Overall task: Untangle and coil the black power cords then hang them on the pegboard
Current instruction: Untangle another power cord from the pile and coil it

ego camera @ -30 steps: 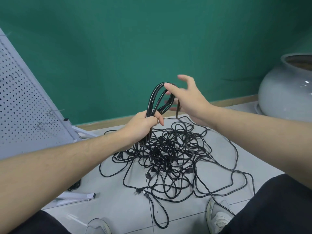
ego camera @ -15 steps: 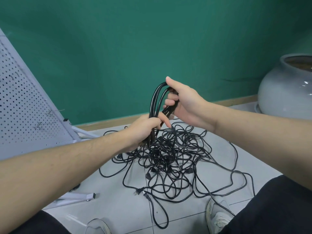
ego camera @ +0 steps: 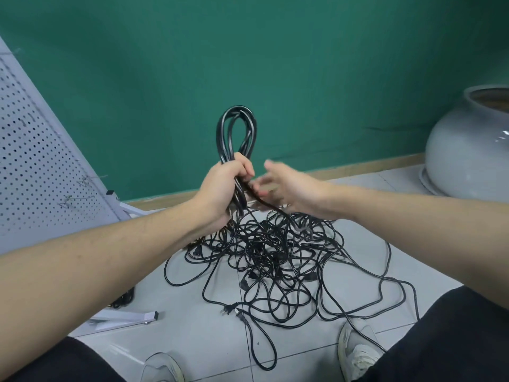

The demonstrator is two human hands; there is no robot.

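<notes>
Head view.

Left hand (ego camera: 220, 186): fingers (ego camera: 243, 168) curled tight round the coil (ego camera: 237, 136), gripping it at its lower end. The coil is several black loops standing upright above the fingers, its top bend well above the knuckles, seen against the green wall (ego camera: 275, 64).

Right hand (ego camera: 286, 186): just right of the left fingers, blurred. Its fingers (ego camera: 257, 187) lie at a black cord strand (ego camera: 264, 202) that runs down and right from the left grip; whether they pinch the strand or only touch it cannot be told (blur hides the tips).

Tangle (ego camera: 275, 252): a loose heap of black cords on the floor (ego camera: 192, 340), directly below both sets of fingers. Strands from the gripped bundle drop from under the left fingers into the heap. One plug (ego camera: 227, 310) lies at the heap's near edge, well below the fingers. A long loop trails toward the near right.

Pegboard (ego camera: 35, 175): white, perforated, leaning, far left of the left fingers; small wire hooks (ego camera: 71, 199) sit on its face. Its foot (ego camera: 126, 318) lies on the floor beneath the left forearm.

Pot (ego camera: 468, 150): large, pale grey, glazed, well to the right of the right fingers, against the wall.

Shoes (ego camera: 358, 354): two, pale, at the bottom edge, between dark trouser legs (ego camera: 454, 340).
</notes>
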